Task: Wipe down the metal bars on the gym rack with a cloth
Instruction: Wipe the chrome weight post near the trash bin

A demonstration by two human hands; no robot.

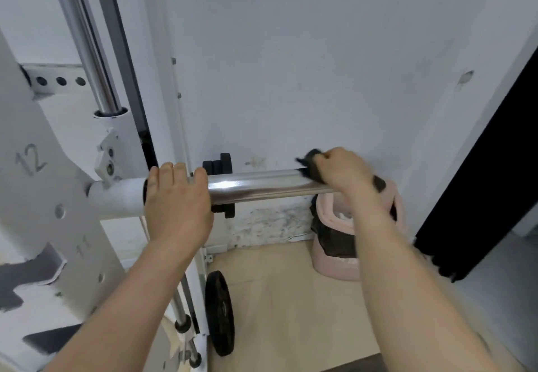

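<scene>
A shiny chrome bar (262, 185) sticks out horizontally to the right from the white gym rack (43, 197). My left hand (177, 200) grips the bar where the chrome meets its white sleeve. My right hand (343, 172) is closed over the bar's right end and presses a dark cloth (311, 165) around it. The cloth shows at my fingertips and again behind my wrist. The bar's tip is hidden under my right hand. A second chrome bar (90, 51) runs steeply upward at the upper left.
Small black weight plates (222, 163) hang on a peg behind the bar, and a larger black plate (219, 313) stands on the floor. A pink bin with a dark liner (334, 243) sits by the wall. A black panel (495, 173) leans at the right.
</scene>
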